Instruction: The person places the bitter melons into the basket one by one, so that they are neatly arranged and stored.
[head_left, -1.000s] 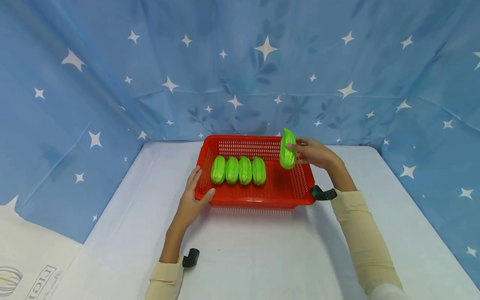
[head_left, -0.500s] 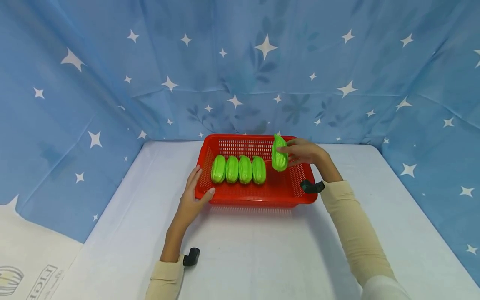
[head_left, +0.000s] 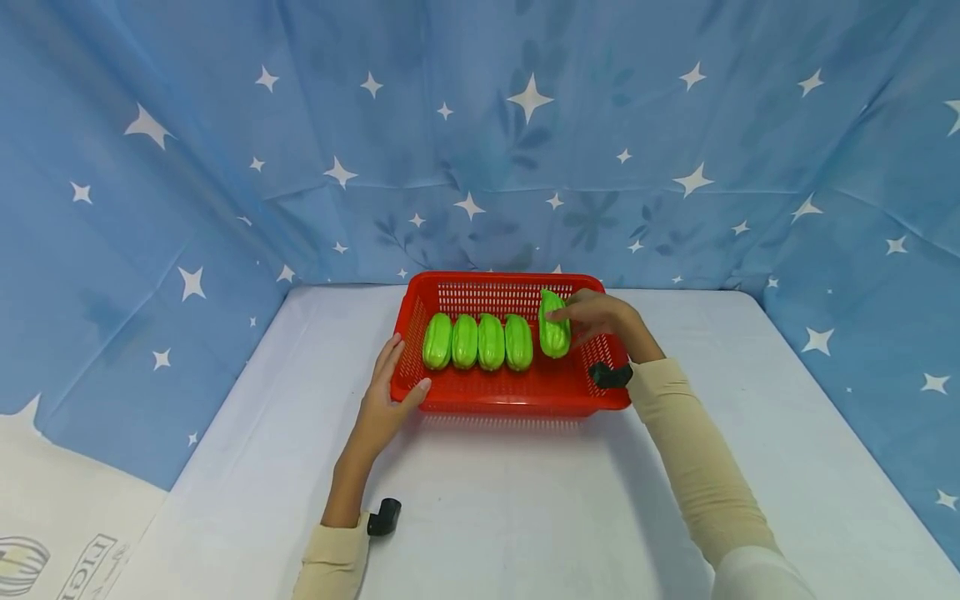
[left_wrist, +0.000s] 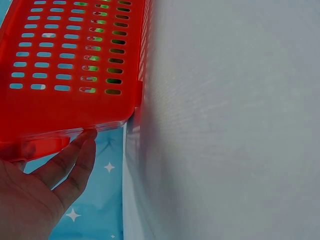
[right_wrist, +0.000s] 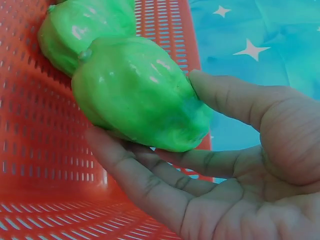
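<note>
In the head view, my right hand point(head_left: 595, 315) holds a green papaya point(head_left: 555, 333) with a bumpy, glossy skin over the right half of a red plastic basket point(head_left: 487, 402). Thumb on one side and fingers on the other grip this papaya point(right_wrist: 135, 95) in the right wrist view. Several similar papayas point(head_left: 491, 342) lie side by side in the basket's left half, stem ends toward the back. At the basket's left front corner rests my left hand point(head_left: 378, 412). The left wrist view shows its fingers point(left_wrist: 75, 170) against the outer wall; its thumb is mostly hidden behind the rim.
The basket stands on a white-covered table point(head_left: 510, 508). Blue curtains point(head_left: 480, 133) with white stars rise behind and at both sides. Pale printed cloth point(head_left: 67, 508) lies at the lower left. A black wrist device point(head_left: 610, 375) overlaps the basket's right edge.
My right hand has carried the papaya leftward and down, from above the basket's right rim to beside the row. My left hand has stayed at the corner.
</note>
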